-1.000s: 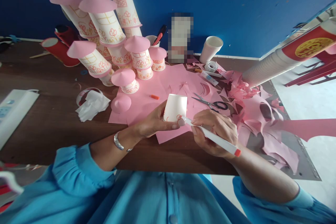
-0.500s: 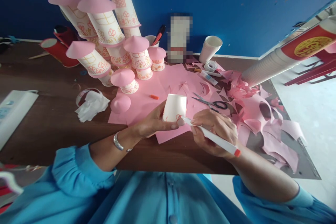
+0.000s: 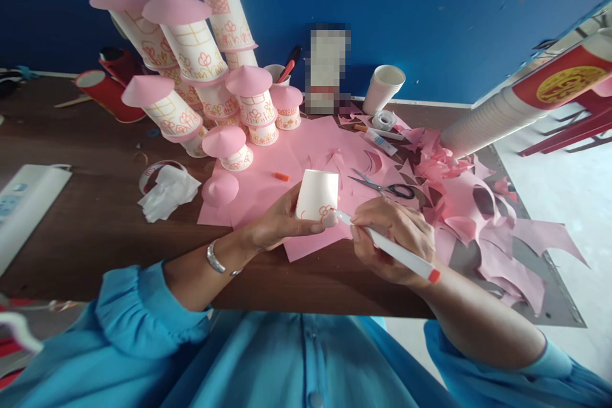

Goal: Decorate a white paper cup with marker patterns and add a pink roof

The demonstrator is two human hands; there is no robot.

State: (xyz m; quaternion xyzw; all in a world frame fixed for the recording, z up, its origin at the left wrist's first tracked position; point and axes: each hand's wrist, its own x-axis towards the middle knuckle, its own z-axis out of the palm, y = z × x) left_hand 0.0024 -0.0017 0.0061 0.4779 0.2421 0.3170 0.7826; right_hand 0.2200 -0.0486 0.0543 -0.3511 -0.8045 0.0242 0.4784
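My left hand (image 3: 282,220) is closed round a white paper cup (image 3: 317,191) with orange-red flower lines near its lower rim. In my right hand (image 3: 394,239) is a white marker (image 3: 401,252) with a red end, its tip at the cup's lower right edge. Beyond my hands lies pink paper (image 3: 268,197) with an orange marker cap (image 3: 282,176) on it. Black scissors (image 3: 382,187) rest open just past my right hand. Towers of decorated cups with pink cone roofs (image 3: 176,6) stand at the back left.
Pink paper scraps (image 3: 507,229) spread over the right side, some past the table edge. A long stack of cups (image 3: 497,111) leans there. Stacked white cups (image 3: 384,88) and a tape roll (image 3: 384,120) stand behind. Crumpled tissue (image 3: 169,191) and a power strip (image 3: 31,210) lie left.
The marker and my right hand have shifted slightly, and more of the flower outline shows on the cup. A pink scrap at the far right now reaches further out.
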